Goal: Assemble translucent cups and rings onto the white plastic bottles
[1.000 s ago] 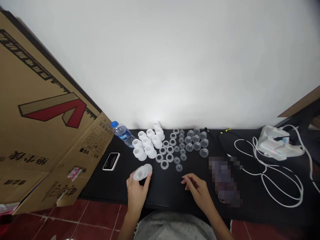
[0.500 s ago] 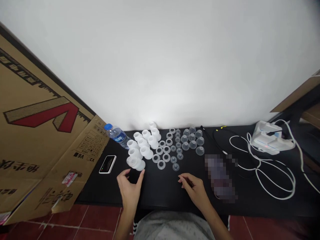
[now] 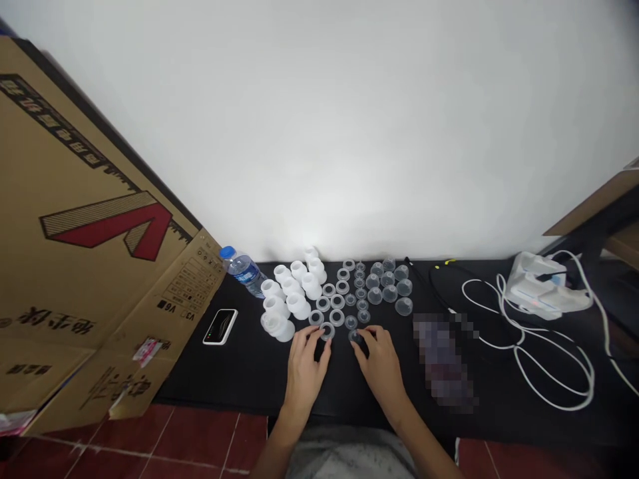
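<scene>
Clear ring (image 3: 327, 330), left hand (image 3: 307, 364) flat, perhaps touching

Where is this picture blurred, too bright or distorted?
Head view: a pixelated patch hides something beside the right hand; the wall glows brightest just behind the white cups; the box looks stretched by the wide lens.

Beyond the left hand (image 3: 304, 369): ten white bell-shaped plastic pieces (image 3: 298, 306), one blue-capped water bottle (image 3: 243, 269). Beyond the right hand (image 3: 382, 366): nine clear domed plastic cups (image 3: 389, 293).
</scene>
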A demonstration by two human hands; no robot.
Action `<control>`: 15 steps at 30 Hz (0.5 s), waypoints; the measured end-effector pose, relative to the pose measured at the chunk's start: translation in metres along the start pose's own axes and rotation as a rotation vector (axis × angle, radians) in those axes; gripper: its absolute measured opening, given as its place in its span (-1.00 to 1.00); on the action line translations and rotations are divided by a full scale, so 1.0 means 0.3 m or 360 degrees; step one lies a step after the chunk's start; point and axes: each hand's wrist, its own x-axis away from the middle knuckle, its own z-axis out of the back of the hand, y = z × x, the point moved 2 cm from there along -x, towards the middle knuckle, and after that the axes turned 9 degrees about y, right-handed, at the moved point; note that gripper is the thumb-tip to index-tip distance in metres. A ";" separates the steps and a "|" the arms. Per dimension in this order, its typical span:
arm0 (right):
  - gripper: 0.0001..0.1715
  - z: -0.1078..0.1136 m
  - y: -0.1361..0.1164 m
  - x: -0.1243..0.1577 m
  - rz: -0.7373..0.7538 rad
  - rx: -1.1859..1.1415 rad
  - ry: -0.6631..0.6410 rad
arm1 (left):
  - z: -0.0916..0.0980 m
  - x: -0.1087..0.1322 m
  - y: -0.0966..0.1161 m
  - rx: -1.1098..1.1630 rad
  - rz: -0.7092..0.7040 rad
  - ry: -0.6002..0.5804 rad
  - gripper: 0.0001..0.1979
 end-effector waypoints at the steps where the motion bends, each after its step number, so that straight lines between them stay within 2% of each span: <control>1: -0.83 -0.001 -0.005 -0.005 0.0020 -0.0003 0.0004 | -0.002 0.005 -0.003 -0.0007 -0.0002 -0.0007 -0.77; 7: -0.80 -0.009 0.000 0.006 0.0002 -0.0263 0.0009 | -0.013 0.028 -0.004 0.0114 0.0098 -0.0070 -0.80; 11: -0.84 -0.006 0.006 0.004 -0.0041 -0.0399 0.0002 | -0.043 0.018 0.020 0.0493 0.0335 -0.0151 -0.86; 15: -0.82 0.008 0.008 -0.010 -0.0119 -0.0529 0.0030 | -0.072 0.021 0.040 0.0905 0.0579 -0.0074 -0.82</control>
